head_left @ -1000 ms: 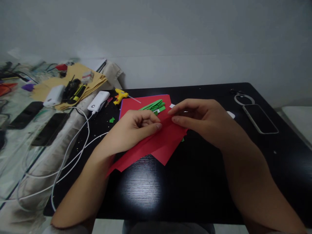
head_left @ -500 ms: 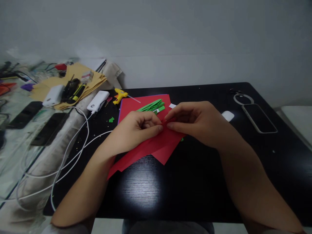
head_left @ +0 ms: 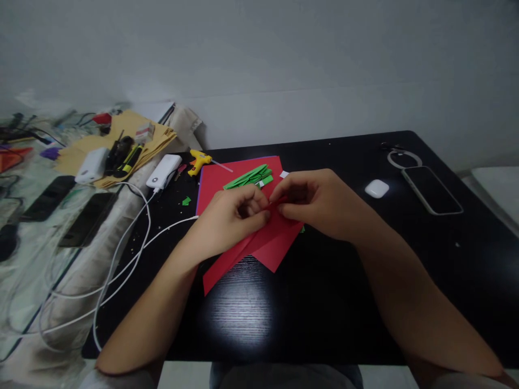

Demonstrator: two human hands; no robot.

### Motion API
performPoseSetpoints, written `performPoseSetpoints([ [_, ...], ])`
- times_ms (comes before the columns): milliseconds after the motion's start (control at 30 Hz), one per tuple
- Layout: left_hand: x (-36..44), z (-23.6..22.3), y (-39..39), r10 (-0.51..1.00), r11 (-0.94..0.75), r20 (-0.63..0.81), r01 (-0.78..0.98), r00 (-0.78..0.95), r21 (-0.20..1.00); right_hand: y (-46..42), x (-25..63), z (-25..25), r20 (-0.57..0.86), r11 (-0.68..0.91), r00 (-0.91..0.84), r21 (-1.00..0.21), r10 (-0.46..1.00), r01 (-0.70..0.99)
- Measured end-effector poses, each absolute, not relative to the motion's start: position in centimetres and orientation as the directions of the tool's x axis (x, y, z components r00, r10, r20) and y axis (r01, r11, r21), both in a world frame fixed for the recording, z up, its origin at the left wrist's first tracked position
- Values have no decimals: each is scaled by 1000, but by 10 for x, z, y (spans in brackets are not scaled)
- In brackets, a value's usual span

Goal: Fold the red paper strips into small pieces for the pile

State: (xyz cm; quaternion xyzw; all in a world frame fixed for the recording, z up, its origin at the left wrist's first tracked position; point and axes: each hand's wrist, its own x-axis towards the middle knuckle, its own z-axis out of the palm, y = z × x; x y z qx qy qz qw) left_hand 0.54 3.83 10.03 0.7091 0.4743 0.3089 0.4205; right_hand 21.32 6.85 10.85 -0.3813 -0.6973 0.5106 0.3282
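Observation:
Between my two hands is a piece of red paper (head_left: 227,266), folded, with its long end slanting down to the left. My left hand (head_left: 239,216) pinches it between thumb and fingers. Close beside, my right hand (head_left: 310,200) grips the same paper's upper edge with thumb and fingertips; the fingers hide part of it. Under the hands lie red sheets (head_left: 270,256) on the desk, with a purple edge showing at the left. On top of these sheets, just beyond my left hand, rests a bundle of folded green paper strips (head_left: 249,177).
A yellow glue gun (head_left: 199,161) lies left of the sheets, near a white power bank (head_left: 164,170) with a white cable (head_left: 148,216). At right are a white earbud case (head_left: 377,188) and a phone (head_left: 432,189). Left, cluttered surface holds brown envelopes (head_left: 158,138) and tools.
The folded red paper has turned, its lower left end now narrower and steeper. Both hands stay close together, still pinching it. The whole view has shifted slightly.

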Motion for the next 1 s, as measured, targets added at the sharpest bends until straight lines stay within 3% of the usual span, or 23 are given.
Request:
performPoseSetpoints([
  [567,6,92,39,954,-209,86,432,287,877,75,215,104,111,175,-448,-979,887,105],
  [1000,5,94,39,955,-200,79,426,285,882,75,217,111,43,111,-436,-985,899,132],
])
